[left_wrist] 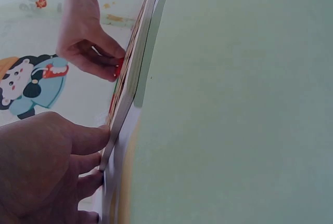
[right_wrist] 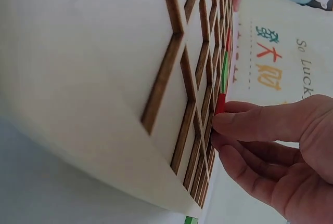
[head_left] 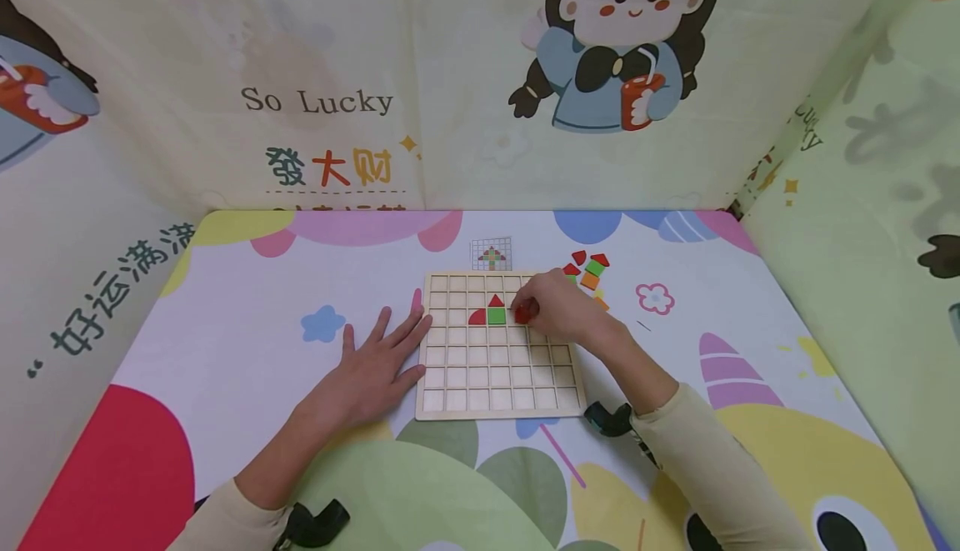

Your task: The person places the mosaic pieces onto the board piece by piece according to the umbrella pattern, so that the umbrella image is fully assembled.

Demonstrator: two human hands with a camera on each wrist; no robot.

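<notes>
A wooden grid board lies on the patterned table. Set in its upper cells are a green square tile, a red triangle tile above it and a red quarter-round tile to its left. Fingertips of my right hand pinch a red tile at the board, one cell or so right of the green square; its shape is mostly hidden. My left hand is spread flat, with fingers and thumb touching the board's left edge.
Several loose red, green and orange tiles lie beyond the board's upper right corner, partly behind my right hand. A small printed pattern card lies behind the board. Printed cloth walls stand around the table.
</notes>
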